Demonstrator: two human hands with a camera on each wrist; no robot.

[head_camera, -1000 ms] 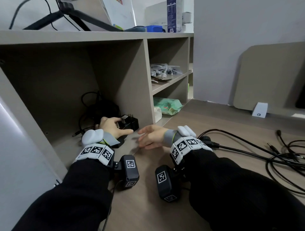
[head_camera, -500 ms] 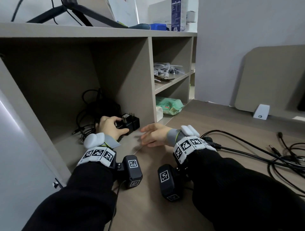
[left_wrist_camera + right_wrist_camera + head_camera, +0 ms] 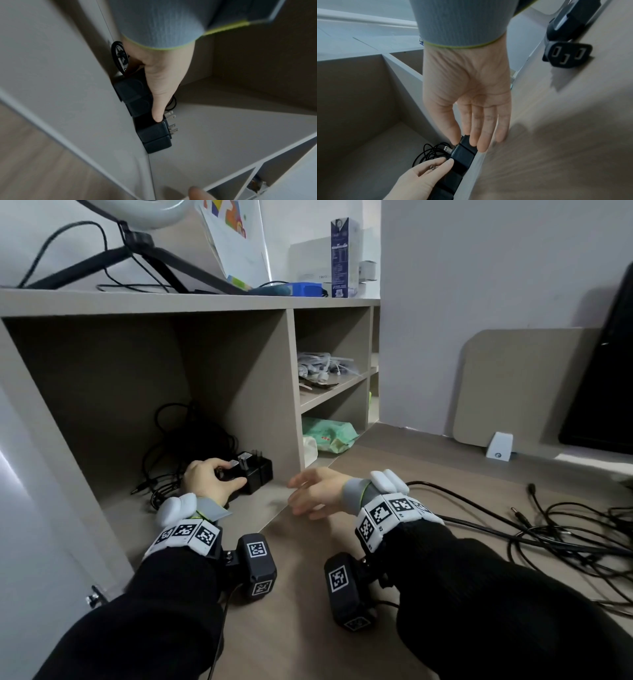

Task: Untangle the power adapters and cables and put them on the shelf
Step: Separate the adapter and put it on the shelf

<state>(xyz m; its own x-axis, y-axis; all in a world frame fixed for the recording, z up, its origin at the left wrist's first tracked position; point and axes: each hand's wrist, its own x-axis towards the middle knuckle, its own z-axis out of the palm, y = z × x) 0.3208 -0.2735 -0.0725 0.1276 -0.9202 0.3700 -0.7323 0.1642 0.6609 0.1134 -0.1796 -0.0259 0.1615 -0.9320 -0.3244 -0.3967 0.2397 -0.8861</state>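
Note:
A row of black power adapters [image 3: 258, 472] with metal prongs stands in the big shelf compartment [image 3: 260, 392], close to its right wall. My left hand [image 3: 229, 474] grips one of them, fingers curled over the top and thumb along the front. The left wrist view shows the thumb lying along the adapters [image 3: 154, 134]. A black cable coil [image 3: 191, 433] lies behind them. My right hand [image 3: 301, 491] is held over the desk by the shelf's front edge, fingers straight, holding nothing. A tangle of black cables [image 3: 565, 529] lies on the desk to the right.
A black three-hole plug [image 3: 566, 55] lies on the desk behind my right wrist. White cables [image 3: 322, 364] and a green packet [image 3: 329, 433] fill the small compartments. A tripod [image 3: 144, 258] and a carton [image 3: 342, 258] stand on the shelf top. A beige board [image 3: 513, 385] leans on the wall.
The left thumb has drawn in from pointing right and now lies against the adapter. The right hand has barely moved. The head view has tilted upward.

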